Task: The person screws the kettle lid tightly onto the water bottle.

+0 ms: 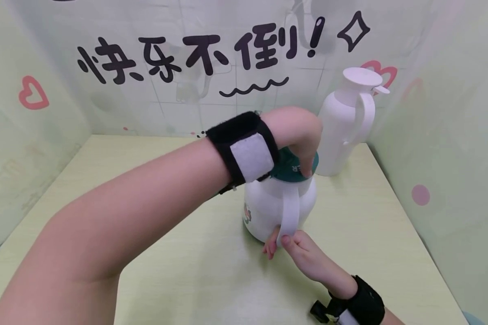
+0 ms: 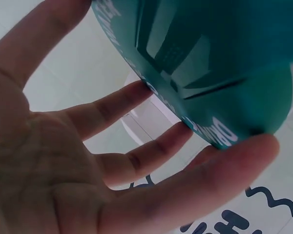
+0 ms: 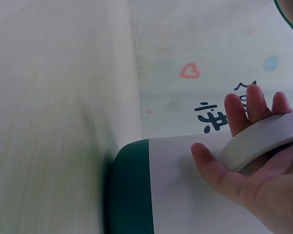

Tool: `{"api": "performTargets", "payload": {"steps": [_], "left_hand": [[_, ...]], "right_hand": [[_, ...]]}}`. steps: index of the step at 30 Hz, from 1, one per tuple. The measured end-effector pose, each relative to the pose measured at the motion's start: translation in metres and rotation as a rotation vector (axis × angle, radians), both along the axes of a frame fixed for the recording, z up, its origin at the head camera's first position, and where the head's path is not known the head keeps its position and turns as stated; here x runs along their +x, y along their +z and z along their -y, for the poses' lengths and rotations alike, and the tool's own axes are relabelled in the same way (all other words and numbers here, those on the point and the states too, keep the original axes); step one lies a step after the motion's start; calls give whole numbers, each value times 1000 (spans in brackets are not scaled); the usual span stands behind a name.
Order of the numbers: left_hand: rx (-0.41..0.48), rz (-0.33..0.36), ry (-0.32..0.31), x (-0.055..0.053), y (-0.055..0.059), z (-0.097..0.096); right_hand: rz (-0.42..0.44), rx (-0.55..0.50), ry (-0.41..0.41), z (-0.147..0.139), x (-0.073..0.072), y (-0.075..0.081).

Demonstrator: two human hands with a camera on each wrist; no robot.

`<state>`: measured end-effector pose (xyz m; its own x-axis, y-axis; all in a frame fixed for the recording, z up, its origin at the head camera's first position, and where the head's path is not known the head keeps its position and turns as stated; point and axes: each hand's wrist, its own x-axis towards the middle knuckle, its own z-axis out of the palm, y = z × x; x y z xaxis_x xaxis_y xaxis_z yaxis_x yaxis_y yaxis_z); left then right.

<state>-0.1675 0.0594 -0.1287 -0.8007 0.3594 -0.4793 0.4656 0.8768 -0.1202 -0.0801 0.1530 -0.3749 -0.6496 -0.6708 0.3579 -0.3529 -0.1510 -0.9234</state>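
Note:
A white thermos jug with a green lid stands on the table, its handle towards me. My left hand reaches over from above and grips the lid by its rim. In the left wrist view, the fingers and thumb of that hand spread around the lid's lettered edge. Low on the handle, my right hand holds on, fingers passed through the loop. The right wrist view shows this hand around the handle, beside the jug's green base.
A second white jug with a flared top stands at the back right, just behind the thermos jug. Printed curtains close off the back and sides of the pale table. My left forearm crosses over the table's left half.

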Motion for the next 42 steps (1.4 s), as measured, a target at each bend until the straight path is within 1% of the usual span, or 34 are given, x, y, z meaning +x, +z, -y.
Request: {"api": "performTargets", "payload": {"steps": [6, 7, 12, 14, 16, 18, 20, 26, 28, 30, 33, 36, 39, 42], "left_hand": [[2, -4, -42, -2, 2, 3], [12, 0, -50, -2, 2, 4], [79, 10, -142, -2, 4, 13], [100, 20, -164, -3, 5, 15], [113, 36, -170, -4, 6, 17], [114, 50, -179, -4, 7, 18], [114, 63, -191, -4, 8, 19], [70, 86, -245, -6, 12, 20], [57, 93, -253, -6, 12, 20], [50, 93, -259, -6, 13, 20], [33, 89, -262, -6, 13, 20], [22, 97, -264, -6, 13, 20], [32, 115, -272, -8, 11, 20], [65, 138, -271, -10, 11, 23]], "right_hand": [[-1, 6, -1, 0, 0, 1], [1, 7, -1, 0, 0, 1], [29, 27, -10, 0, 1, 2], [44, 36, -15, 0, 1, 2], [49, 40, -16, 0, 1, 2], [61, 42, -19, 0, 1, 2], [47, 38, -18, 0, 2, 2], [48, 40, -19, 0, 2, 2], [63, 44, -20, 0, 2, 2], [51, 43, -17, 0, 3, 2], [57, 40, -17, 0, 3, 2], [34, 33, -13, 0, 3, 1], [18, 28, -15, 0, 2, 1], [24, 33, -21, 0, 1, 2]]}}
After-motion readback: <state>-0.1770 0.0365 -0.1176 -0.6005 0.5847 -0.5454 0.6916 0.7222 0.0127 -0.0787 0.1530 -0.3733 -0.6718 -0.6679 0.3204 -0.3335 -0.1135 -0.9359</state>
